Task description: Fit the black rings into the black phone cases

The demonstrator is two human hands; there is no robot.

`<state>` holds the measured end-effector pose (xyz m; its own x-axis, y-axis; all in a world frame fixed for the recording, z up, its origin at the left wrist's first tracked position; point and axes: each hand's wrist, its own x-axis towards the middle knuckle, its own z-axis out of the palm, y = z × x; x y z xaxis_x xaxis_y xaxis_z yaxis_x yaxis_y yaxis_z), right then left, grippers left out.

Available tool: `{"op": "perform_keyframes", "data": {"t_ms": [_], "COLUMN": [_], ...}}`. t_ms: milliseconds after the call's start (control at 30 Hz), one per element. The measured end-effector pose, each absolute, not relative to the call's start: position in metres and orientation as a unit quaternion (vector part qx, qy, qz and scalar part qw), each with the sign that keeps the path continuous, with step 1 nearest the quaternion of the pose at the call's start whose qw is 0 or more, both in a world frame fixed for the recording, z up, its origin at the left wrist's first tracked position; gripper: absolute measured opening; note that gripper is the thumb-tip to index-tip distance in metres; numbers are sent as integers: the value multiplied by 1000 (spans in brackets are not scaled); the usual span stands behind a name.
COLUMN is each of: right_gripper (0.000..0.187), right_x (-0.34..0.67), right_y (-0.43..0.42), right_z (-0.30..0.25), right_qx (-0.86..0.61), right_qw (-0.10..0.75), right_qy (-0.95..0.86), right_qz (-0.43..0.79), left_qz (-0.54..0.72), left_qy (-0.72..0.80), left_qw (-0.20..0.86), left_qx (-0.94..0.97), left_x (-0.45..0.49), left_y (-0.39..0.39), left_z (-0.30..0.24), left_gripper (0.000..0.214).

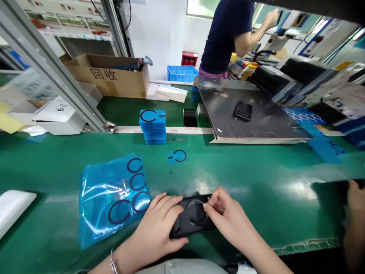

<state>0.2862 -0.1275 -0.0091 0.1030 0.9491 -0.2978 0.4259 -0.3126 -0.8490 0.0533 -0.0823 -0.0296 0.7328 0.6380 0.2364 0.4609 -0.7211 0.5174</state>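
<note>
A black phone case (186,217) with a round ring recess lies on the green work surface in front of me. My left hand (159,224) grips its left end, thumb at the near edge and fingers over the far edge. Over the right end, my right hand (225,213) has thumb and fingertips pinched together beside the ring; whatever lies between them is too small to make out. To the left lies a blue film sheet (97,198) bearing several black open rings. A small blue film piece (170,160) with one ring and a short strip lies beyond the case.
A stack of blue film pieces (154,133) stands farther back, near a dark phone (189,118). A raised black board (228,114) carries another black case (243,111). A cardboard box (122,82) sits behind. Another person's hand (356,198) is at the right edge.
</note>
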Motion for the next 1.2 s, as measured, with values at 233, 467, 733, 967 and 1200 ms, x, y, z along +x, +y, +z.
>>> {"op": "perform_keyframes", "data": {"t_ms": [233,467,733,967,1200], "right_gripper": [21,21,21,24,26], "right_x": [286,284,286,303,312], "right_y": [-133,-130,-134,-141,-146], "right_z": [-12,-6,-4,-9,-11], "right_qx": [-682,-665,-601,-552,-514], "right_qw": [250,219,171,182,163], "right_qy": [-559,-636,-770,-813,-839], "right_qz": [399,326,126,37,75], "left_qz": [203,195,171,169,169], "left_qy": [297,277,262,268,272], "left_qw": [221,189,134,152,163], "left_qx": [907,922,940,936,933], "left_x": [54,54,55,54,55], "left_y": [-80,-79,-78,-78,-78], "left_z": [-29,-30,-32,-32,-31], "left_gripper": [55,57,58,58,56]}}
